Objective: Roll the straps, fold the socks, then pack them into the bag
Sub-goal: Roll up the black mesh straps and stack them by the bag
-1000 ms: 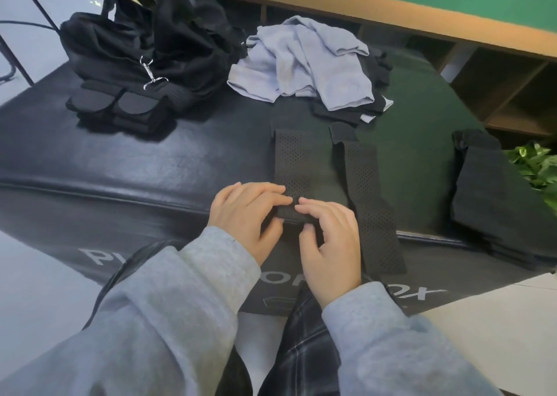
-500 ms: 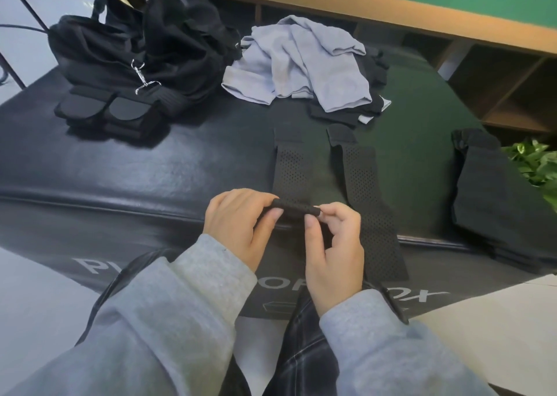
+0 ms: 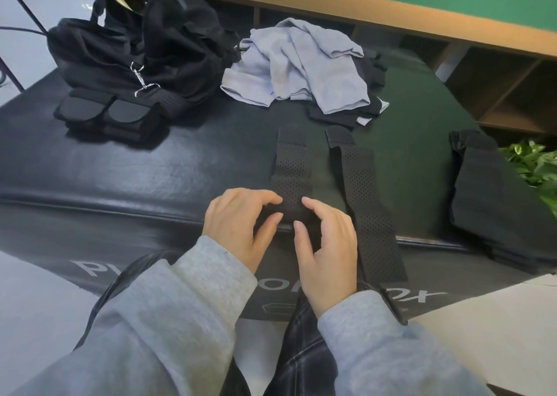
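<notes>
Rolling the strap (image 3: 291, 169) tightly, both the left hand (image 3: 241, 227) and right hand (image 3: 327, 245) should keep pinching its started coil square.

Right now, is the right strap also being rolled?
No. The right strap lies flat and untouched, while the left hand and right hand roll the left strap.

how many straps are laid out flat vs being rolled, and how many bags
straps being rolled: 1, near end held by both hands, left and right
straps lying flat: 1
bags: 1
total: 3
</notes>
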A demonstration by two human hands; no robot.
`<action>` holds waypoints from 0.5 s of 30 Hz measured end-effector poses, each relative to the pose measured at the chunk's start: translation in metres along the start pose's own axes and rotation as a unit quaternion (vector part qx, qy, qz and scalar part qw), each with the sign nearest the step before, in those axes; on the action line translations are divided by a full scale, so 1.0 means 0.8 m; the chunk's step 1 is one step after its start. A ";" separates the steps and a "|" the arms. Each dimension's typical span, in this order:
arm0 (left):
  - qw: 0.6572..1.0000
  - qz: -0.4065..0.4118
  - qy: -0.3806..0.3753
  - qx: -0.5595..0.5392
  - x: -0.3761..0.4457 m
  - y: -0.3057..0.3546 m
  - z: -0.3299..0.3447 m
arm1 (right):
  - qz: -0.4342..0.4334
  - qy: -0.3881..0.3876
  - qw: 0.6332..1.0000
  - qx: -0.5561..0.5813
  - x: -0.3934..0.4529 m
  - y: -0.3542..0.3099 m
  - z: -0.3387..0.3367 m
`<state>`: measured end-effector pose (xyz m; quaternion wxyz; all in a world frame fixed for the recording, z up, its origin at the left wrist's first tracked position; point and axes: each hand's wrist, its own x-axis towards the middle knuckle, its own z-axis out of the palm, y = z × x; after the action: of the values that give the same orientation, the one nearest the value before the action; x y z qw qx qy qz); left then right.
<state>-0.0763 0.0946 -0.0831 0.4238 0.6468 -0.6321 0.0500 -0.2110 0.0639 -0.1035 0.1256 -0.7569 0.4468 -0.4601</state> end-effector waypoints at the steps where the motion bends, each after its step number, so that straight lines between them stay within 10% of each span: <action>1: 1.000 0.006 -0.006 0.005 -0.001 -0.003 0.001 | -0.004 -0.003 1.000 -0.006 0.001 0.000 0.000; 15: 1.000 -0.003 0.005 0.003 -0.005 -0.005 0.004 | -0.008 0.006 1.000 -0.012 0.002 -0.001 0.002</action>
<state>-0.0752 0.0952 -0.0894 0.4255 0.6498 -0.6275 0.0535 -0.2089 0.0632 -0.1027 0.1106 -0.7590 0.4471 -0.4601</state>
